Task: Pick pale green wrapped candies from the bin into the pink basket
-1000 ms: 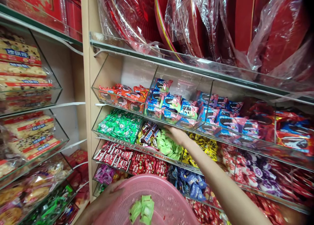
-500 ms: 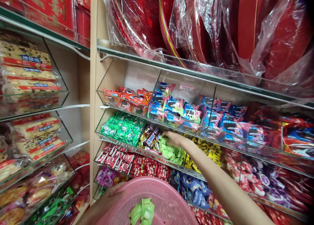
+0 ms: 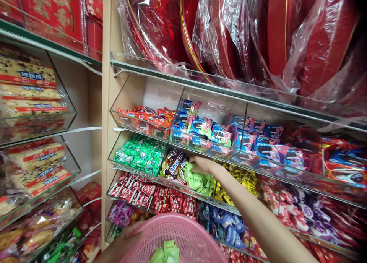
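My left hand (image 3: 124, 240) grips the left rim of a pink perforated plastic basket (image 3: 197, 232). Several light green wrapped candies (image 3: 166, 252) lie in the basket. On the shelf above, my right hand (image 3: 202, 165) reaches into a compartment of the same light green wrapped candies (image 3: 197, 181). Its fingers curl down around some of them, and the fingertips are partly hidden. Just left of that hand are brown Snickers bars (image 3: 175, 165). Yellow wrapped candies (image 3: 241, 179) fill the compartment on its right, partly behind my forearm.
A clear shelf front with blue cookie packs (image 3: 220, 135) overhangs my right hand. Green wrapped candies (image 3: 140, 152) lie farther left, with red packets (image 3: 173, 200) below. Large red plastic-wrapped items (image 3: 229, 33) stand on top. Packaged pastries (image 3: 34, 110) fill the left shelves.
The view has tilted slightly, so the shelves sit a little lower and farther left. My right hand stays among the light green candies, and my left hand still holds the basket.
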Demonstrator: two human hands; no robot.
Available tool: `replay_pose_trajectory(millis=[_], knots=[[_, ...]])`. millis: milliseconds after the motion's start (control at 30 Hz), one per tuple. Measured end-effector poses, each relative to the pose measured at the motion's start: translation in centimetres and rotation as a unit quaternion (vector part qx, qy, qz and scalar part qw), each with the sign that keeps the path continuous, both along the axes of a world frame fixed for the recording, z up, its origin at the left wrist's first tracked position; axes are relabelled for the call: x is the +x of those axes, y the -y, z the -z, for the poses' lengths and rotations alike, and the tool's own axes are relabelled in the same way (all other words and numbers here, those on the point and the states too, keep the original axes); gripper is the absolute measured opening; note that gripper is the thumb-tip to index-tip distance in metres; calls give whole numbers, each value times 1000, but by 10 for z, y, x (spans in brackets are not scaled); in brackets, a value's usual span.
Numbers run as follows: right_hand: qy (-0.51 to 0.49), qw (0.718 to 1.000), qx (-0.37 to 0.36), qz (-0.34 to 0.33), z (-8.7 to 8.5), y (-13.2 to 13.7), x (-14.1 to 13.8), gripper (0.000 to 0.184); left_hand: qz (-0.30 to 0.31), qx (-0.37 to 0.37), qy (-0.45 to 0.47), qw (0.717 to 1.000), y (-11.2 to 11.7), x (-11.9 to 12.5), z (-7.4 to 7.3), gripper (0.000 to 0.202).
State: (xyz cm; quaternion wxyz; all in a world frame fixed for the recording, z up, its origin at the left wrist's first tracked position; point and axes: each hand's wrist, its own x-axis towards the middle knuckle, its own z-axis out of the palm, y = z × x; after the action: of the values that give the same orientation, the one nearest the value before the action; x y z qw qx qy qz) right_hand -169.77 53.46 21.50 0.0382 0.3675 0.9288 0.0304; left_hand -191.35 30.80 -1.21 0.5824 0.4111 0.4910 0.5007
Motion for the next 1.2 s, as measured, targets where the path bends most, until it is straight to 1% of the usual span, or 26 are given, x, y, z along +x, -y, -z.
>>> replay_pose_trajectory(millis=[100,167,267,367,500,633,733,833,900,967,1033,1133,1200], knots=[[-17,1000,5,25,-5,4,5,28,18,-1,5,1000,0,1,-3,54],[-26,998,-22,44,-7,7,8,29,26,1,5,1000,-1,2,-3,55],[-19,995,-67,65,-7,13,9,31,21,7,-16,1000,-3,1,-1,56],[-1,995,-61,75,-6,19,6,30,32,13,-23,999,-5,2,1,58],[3,996,-48,71,-6,26,2,27,61,20,-4,998,-5,4,-4,61],[-1,996,-60,63,-6,28,-1,31,49,4,3,999,-4,5,-8,61],[8,996,-63,59,-6,30,-4,32,51,18,18,998,-4,3,-3,56],[22,996,-57,63,-6,30,-6,28,57,28,36,997,-3,2,2,51],[30,996,-54,66,-6,28,-6,29,66,33,54,996,-2,1,3,49],[40,995,-56,69,-6,25,-7,33,75,36,68,994,-1,1,1,48],[52,994,-63,68,-6,22,-8,32,77,36,62,994,0,2,-3,51],[66,994,-68,54,-5,19,-12,26,62,23,32,997,1,3,-9,57],[70,994,-65,46,-4,18,-14,21,60,13,28,998,2,3,-12,59]])
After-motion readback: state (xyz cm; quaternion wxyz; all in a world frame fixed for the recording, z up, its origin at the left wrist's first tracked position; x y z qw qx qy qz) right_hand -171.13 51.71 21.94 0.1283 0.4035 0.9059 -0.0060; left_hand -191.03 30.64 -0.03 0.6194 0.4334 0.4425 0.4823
